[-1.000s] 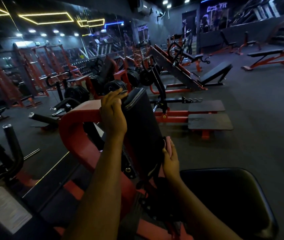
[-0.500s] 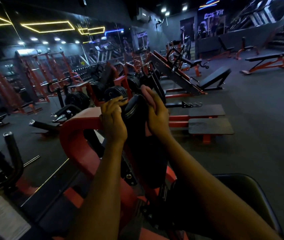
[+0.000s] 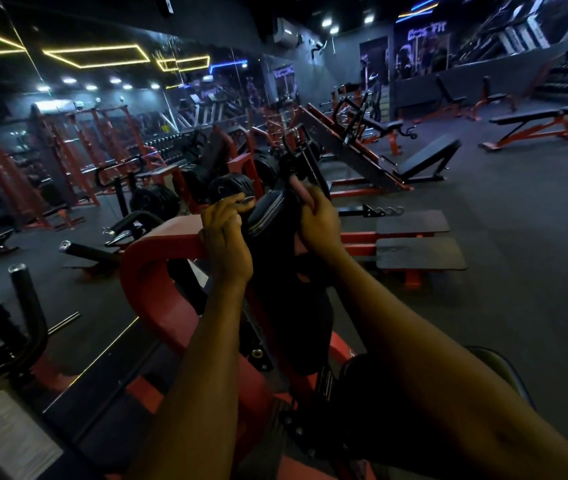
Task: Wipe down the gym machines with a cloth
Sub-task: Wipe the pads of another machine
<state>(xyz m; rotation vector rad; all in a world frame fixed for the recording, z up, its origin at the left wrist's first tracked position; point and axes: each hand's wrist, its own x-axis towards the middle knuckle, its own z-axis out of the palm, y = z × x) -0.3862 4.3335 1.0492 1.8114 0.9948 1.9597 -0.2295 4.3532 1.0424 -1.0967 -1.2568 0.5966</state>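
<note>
A red-framed gym machine [image 3: 151, 271] stands right in front of me with an upright black pad [image 3: 275, 244] at its middle. My left hand [image 3: 227, 237] grips the pad's top left edge, fingers curled over it. My right hand [image 3: 320, 223] holds a pinkish cloth [image 3: 298, 188] against the pad's top right corner; most of the cloth is hidden under the fingers. Both forearms reach forward from the bottom of the view.
The machine's black seat [image 3: 504, 368] lies under my right arm. Black handle bars [image 3: 29, 306] stand at the left. Footplates [image 3: 417, 251] sit on the floor behind the pad. Weight plates [image 3: 230, 188], benches [image 3: 545, 116] and racks [image 3: 68, 161] fill the dark hall beyond.
My right hand has slid with the cloth from the pad's lower right side up to its top right corner. My left hand has stayed on the top left edge.
</note>
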